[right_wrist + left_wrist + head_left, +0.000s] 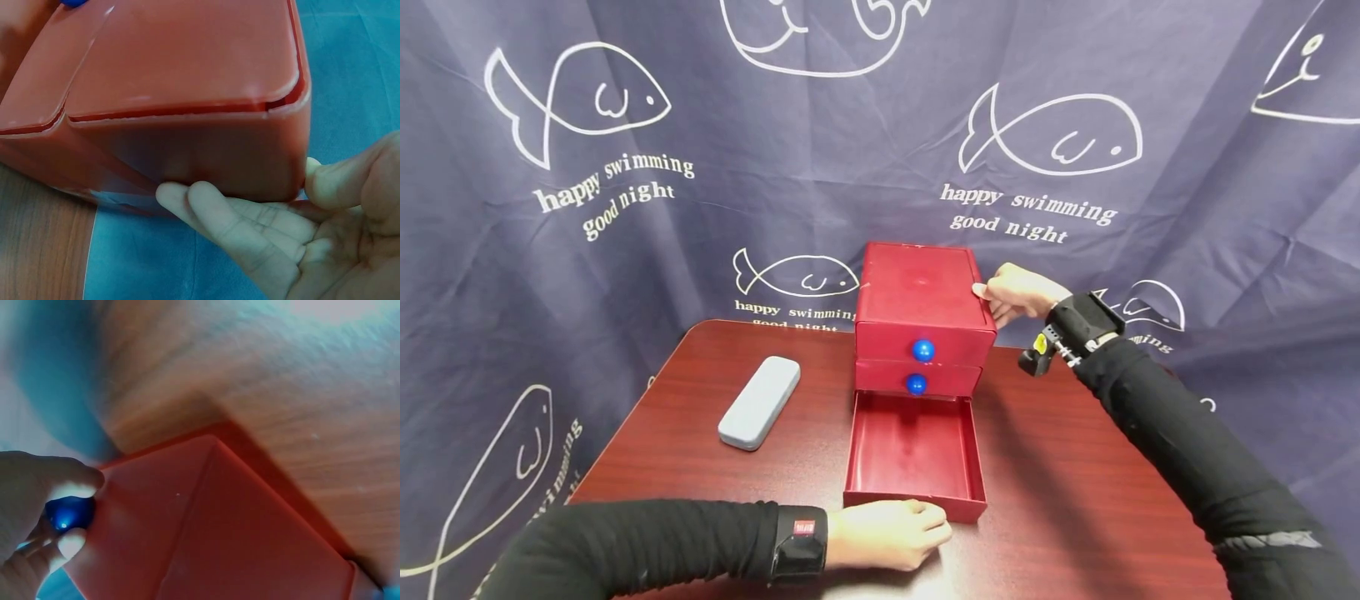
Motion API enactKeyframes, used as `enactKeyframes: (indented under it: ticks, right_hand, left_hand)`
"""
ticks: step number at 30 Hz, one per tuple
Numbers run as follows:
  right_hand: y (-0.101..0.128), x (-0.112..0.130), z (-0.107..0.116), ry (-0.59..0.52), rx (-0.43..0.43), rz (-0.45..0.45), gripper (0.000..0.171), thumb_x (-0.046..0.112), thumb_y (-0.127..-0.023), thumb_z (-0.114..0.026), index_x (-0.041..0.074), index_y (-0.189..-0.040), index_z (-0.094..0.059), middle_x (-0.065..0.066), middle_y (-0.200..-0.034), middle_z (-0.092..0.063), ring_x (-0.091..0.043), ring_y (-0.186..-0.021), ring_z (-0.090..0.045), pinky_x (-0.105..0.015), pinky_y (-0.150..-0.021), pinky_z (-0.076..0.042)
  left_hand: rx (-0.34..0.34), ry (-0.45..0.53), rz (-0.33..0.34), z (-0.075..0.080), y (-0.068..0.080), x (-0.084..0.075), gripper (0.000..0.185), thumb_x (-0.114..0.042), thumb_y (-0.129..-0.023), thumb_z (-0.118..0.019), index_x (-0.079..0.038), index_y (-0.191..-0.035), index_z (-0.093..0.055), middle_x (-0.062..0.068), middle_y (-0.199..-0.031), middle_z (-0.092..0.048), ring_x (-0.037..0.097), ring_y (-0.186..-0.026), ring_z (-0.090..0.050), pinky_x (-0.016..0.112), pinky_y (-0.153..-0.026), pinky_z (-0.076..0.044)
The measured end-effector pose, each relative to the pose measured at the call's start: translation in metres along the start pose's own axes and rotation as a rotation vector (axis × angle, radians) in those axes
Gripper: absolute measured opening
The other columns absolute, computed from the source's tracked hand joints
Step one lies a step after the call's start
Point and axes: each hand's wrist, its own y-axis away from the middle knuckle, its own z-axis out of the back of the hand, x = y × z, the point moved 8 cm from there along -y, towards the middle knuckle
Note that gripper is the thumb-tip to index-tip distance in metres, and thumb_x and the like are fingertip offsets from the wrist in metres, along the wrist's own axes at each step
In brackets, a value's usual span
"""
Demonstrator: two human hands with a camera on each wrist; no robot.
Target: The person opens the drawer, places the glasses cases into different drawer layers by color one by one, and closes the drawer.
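A small red drawer cabinet [921, 287] stands on the table, its bottom drawer [917, 450] pulled far out with a bare floor showing. At the drawer's front is my left hand [891, 533]; in the left wrist view its thumb and fingers pinch the round blue drawer knob [70, 514]. My right hand [1018, 292] is at the cabinet's upper right side. Its thumb lies at the top edge, while the fairly straight fingers [215, 215] rest against the side wall. Two upper drawers, with blue knobs [923, 350], are pushed in.
To the left of the cabinet, a pale grey-blue oblong case [760, 402] lies on the reddish-brown wooden table [700, 392]. A dark blue curtain [820, 167] with white fish drawings hangs right behind the table and along its sides.
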Motion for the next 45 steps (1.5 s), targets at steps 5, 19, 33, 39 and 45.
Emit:
enactKeyframes:
  ticks: [5,19,33,39,45]
  right_hand:
    - [-0.001,0.0,0.0,0.007,0.0,0.004,0.03,0.016,-0.104,-0.049,-0.011,-0.102,-0.061,-0.007,-0.075,-0.065,-0.017,-0.068,-0.066,-0.034,-0.073,-0.064]
    - [0.0,0.003,-0.003,-0.008,0.009,-0.004,0.027,0.015,-0.105,-0.047,-0.008,-0.099,-0.06,-0.006,-0.074,-0.064,-0.016,-0.067,-0.066,-0.032,-0.071,-0.064]
    - [0.0,0.0,-0.004,-0.013,0.012,-0.011,0.028,0.016,-0.106,-0.046,-0.008,-0.101,-0.059,-0.007,-0.074,-0.066,-0.017,-0.066,-0.068,-0.032,-0.07,-0.063]
    - [0.0,0.001,-0.003,0.007,0.005,0.002,0.03,0.016,-0.106,-0.046,-0.011,-0.104,-0.06,-0.007,-0.076,-0.067,-0.016,-0.069,-0.068,-0.033,-0.073,-0.064]
    - [0.0,0.0,-0.001,0.013,-0.013,-0.001,0.032,0.018,-0.106,-0.047,-0.011,-0.104,-0.061,-0.006,-0.075,-0.068,-0.018,-0.069,-0.071,-0.035,-0.074,-0.065]
  left_hand:
    - [0.018,0.016,0.011,0.007,-0.002,-0.005,0.031,-0.013,-0.099,-0.044,-0.032,-0.093,-0.068,-0.011,-0.093,-0.052,0.004,-0.088,-0.051,0.012,-0.079,-0.05]
    - [0.038,0.048,0.034,0.017,-0.002,-0.012,0.022,-0.021,-0.098,-0.05,-0.033,-0.091,-0.068,-0.01,-0.09,-0.05,0.007,-0.089,-0.051,0.015,-0.078,-0.046]
    - [-0.003,0.239,0.091,0.025,0.0,-0.009,0.02,-0.029,-0.098,-0.051,-0.025,-0.088,-0.068,-0.006,-0.095,-0.054,0.011,-0.095,-0.054,0.019,-0.077,-0.05]
    - [-0.048,0.144,0.057,0.037,0.003,0.001,0.032,-0.015,-0.098,-0.041,-0.026,-0.097,-0.072,-0.006,-0.098,-0.057,0.011,-0.095,-0.055,0.02,-0.078,-0.052]
    - [-0.073,0.071,0.165,0.042,0.011,0.034,0.03,-0.015,-0.09,-0.043,-0.024,-0.099,-0.07,-0.006,-0.1,-0.06,0.01,-0.099,-0.057,0.022,-0.081,-0.049]
